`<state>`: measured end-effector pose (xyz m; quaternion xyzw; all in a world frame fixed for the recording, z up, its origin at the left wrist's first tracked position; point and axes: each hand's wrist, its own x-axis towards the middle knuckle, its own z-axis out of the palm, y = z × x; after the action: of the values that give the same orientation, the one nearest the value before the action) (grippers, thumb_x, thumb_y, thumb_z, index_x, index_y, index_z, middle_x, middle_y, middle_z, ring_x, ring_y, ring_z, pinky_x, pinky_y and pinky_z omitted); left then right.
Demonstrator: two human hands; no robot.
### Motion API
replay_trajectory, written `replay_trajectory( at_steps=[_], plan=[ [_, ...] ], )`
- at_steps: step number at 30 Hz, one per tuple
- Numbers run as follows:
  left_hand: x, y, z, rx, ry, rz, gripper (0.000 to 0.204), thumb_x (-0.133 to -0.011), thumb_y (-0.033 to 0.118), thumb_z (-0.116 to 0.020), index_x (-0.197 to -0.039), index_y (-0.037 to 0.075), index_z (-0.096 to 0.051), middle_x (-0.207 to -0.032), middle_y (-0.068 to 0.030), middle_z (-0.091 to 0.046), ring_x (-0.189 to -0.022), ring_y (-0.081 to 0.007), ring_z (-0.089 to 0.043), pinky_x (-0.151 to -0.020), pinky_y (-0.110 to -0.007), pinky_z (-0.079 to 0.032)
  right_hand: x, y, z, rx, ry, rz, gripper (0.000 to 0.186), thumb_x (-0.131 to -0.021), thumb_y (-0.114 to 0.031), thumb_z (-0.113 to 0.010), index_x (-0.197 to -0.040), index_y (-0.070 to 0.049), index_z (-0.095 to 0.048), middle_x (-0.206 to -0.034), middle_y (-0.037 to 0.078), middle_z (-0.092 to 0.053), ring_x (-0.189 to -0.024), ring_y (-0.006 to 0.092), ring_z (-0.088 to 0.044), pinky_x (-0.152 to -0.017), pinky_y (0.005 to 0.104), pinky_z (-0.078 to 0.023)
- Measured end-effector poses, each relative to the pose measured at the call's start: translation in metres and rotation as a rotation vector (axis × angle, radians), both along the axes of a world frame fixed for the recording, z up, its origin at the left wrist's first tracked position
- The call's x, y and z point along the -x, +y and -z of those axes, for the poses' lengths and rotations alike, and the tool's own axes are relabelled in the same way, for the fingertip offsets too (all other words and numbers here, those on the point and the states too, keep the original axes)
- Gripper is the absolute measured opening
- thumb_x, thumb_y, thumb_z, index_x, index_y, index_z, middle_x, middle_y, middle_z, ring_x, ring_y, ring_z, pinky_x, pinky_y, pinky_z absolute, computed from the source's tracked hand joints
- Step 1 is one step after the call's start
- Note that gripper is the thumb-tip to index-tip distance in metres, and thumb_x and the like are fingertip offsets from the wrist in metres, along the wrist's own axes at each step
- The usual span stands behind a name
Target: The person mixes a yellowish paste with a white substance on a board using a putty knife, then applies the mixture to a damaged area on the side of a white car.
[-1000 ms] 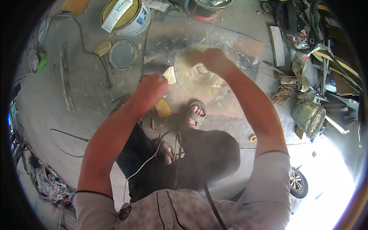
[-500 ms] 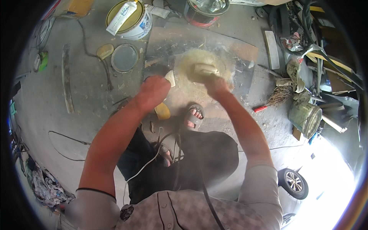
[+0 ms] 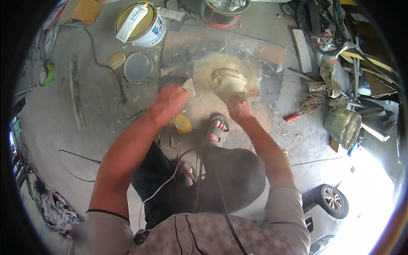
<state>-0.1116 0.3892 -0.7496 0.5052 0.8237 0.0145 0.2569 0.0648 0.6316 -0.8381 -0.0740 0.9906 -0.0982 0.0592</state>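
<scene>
Watching from afar, I look down on two bare hands above a dusty grey concrete floor [image 3: 95, 138]. The right hand [image 3: 240, 109] has its grip closed on a flat beige spreader [image 3: 226, 96], which is mostly hidden by the fingers and paste. Just beyond it, touching the tool, sits a glossy mound of cream-coloured paste [image 3: 230, 80] — it lies on a wide, thin grey board [image 3: 182, 46], ringed by a pale yellowish smear. The left hand [image 3: 171, 102] is clenched near the board's left side; a cream-coloured flat wedge [image 3: 189, 87] juts from its fingertips and appears pinched there. Below that fist lies a rounded orange-yellow block [image 3: 182, 123], near a sandalled foot [image 3: 219, 128]. To the upper left, a white plastic tube [image 3: 132, 23] rests across the gold lid of a white round bucket [image 3: 149, 37] — and a grey metal disc [image 3: 138, 66] lies nearer. Farther right is a straw brush with a red handle [image 3: 313, 103].
</scene>
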Motion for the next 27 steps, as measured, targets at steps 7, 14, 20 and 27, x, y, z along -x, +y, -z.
replay_trajectory(
  at_steps=[7,14,20,27],
  plan=[
    [0.0,0.005,-0.001,0.05,-0.02,0.015,0.011,-0.075,0.003,-0.057,-0.075,0.001,-0.067,-0.075,-0.022,-0.066,-0.076,-0.0384,-0.068,-0.068,-0.049,-0.054,-0.03,-0.031,0.036,-0.097,0.271,0.064,0.013,-0.077,-0.012,-0.06,-0.085,-0.004,-0.065,-0.092,0.009,-0.059,-0.088,0.0255,-0.062,-0.06,0.0347,-0.057],
    [-0.004,-0.009,0.005,0.006,0.04,-0.009,0.013,-0.079,0.007,-0.055,-0.078,0.005,-0.067,-0.078,-0.022,-0.067,-0.078,-0.0416,-0.066,-0.07,-0.052,-0.052,-0.059,-0.048,0.034,0.111,-0.236,0.117,0.013,-0.082,-0.007,-0.057,-0.083,-0.004,-0.069,-0.098,0.015,-0.066,-0.095,0.0313,-0.066,-0.075,0.0421,-0.056],
    [-0.019,-0.02,0.012,0.146,0.041,-0.077,0.017,-0.083,0.01,-0.053,-0.089,0.005,-0.068,-0.088,-0.021,-0.068,-0.086,-0.0425,-0.065,-0.074,-0.052,-0.051,-0.077,0.038,0.027,0.347,-0.163,0.681,0.022,-0.084,-0.019,-0.056,-0.094,-0.006,-0.071,-0.097,0.019,-0.069,-0.093,0.038,-0.066,-0.079,0.0469,-0.054],
    [-0.053,-0.134,-0.024,-0.171,-0.14,-0.685,0.03,-0.084,0.025,-0.069,-0.106,0.005,-0.065,-0.099,-0.0221,-0.066,-0.093,-0.0424,-0.063,-0.078,-0.045,-0.051,-0.158,0.151,0.092,0.366,0.016,1.137,0.026,-0.08,-0.021,-0.062,-0.092,0.002,-0.068,-0.085,0.018,-0.067,-0.079,0.0322,-0.062,-0.072,0.0386,-0.048]
  ],
)
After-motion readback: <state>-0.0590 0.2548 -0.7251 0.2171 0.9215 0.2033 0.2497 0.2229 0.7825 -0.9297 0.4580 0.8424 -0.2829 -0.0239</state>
